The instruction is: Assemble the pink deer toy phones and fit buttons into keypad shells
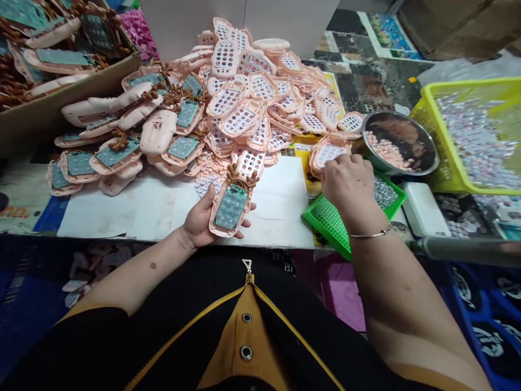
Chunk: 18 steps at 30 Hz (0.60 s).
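"What do I have at the centre of my feed?"

"A pink shell (230,213), lying in the left hand (199,220) by the front edge of the white sheet (280,190). I see the thumb at one side and fingertips poking out past the other, so the hand is half open, cradling it from below."

"Why like that, would you say?"

"I take the palm to be a stand: the hollow side faces up, so I get the whole inside in plain sight."

"And how does it look?"

"A rounded rim with little posts, a greenish circuit board (233,203) marked in squarish cells, and brown antlers (243,176) at the far end."

"What about the right hand (349,182)?"

"Fingers bent downward, beside some keypad shells (326,153) and over the green tray (325,214). Its back hides the fingertips; I can't tell whether it grips anything."

"And around it?"

"The metal bowl (432,163) of small pink pieces (386,152), then a yellow basket (480,188). I'd guess they sit there for short reaches. Off left, board-fitted shells (116,152) lie near a cardboard box (69,95), apparently grouped by kind."
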Tool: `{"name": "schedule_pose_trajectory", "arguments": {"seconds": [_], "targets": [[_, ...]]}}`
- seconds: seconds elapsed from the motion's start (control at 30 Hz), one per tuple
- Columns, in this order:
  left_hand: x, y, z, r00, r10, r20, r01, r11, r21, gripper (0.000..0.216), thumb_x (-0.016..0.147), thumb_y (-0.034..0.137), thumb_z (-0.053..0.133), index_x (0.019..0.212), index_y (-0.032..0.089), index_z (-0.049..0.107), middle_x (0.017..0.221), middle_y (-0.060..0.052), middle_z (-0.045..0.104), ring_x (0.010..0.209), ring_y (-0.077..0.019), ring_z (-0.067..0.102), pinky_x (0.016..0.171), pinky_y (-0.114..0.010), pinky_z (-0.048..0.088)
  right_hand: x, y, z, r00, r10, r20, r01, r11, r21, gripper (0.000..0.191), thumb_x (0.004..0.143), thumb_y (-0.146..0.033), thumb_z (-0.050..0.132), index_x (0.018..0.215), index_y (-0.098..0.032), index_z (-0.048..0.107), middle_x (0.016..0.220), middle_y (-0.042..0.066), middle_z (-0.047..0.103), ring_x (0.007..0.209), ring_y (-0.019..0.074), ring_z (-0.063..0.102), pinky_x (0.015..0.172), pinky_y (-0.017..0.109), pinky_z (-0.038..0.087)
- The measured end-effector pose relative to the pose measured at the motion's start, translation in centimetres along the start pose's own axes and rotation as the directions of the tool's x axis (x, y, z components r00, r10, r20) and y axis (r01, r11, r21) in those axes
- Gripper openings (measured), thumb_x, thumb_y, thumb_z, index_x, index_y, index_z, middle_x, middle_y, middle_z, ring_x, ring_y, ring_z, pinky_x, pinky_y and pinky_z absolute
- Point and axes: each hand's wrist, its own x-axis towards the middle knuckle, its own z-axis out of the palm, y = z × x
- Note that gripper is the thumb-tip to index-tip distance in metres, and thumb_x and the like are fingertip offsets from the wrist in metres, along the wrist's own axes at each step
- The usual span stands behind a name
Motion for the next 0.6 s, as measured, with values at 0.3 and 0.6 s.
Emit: {"name": "schedule_pose_trajectory", "arguments": {"seconds": [0.3, 0.6], "targets": [[0.2, 0.0, -0.5, 0.995, 0.068, -0.078, -0.070, 0.997, -0.027, 0.070, 0.066, 0.059, 0.086, 0.114, 0.010, 0.072, 0.111, -0.016, 0.077, 0.089, -0.0284, 0.077, 0.074, -0.038, 0.065, -0.8, 0.9, 0.3, 0.979, 0.127, -0.159, -0.150, 0.977, -0.149, 0.016, 0.086, -0.014, 0.055, 0.084, -0.011, 0.071, 0.091, 0.022, 0.072, 0.081, 0.0258, 0.055, 0.071, 0.042, 0.029], [0.3, -0.6, 0.8, 0.986, 0.142, -0.089, -0.139, 0.989, 0.044, 0.080, 0.060, 0.063, 0.088, 0.116, 0.010, 0.069, 0.111, -0.019, 0.077, 0.081, -0.0245, 0.076, 0.071, -0.032, 0.062, -8.1, -5.5, -0.8, 0.826, -0.278, -0.490, 0.210, 0.959, -0.190, 0.015, 0.094, -0.013, 0.056, 0.092, -0.020, 0.069, 0.103, 0.009, 0.077, 0.094, 0.0203, 0.062, 0.092, 0.038, 0.042]]}}
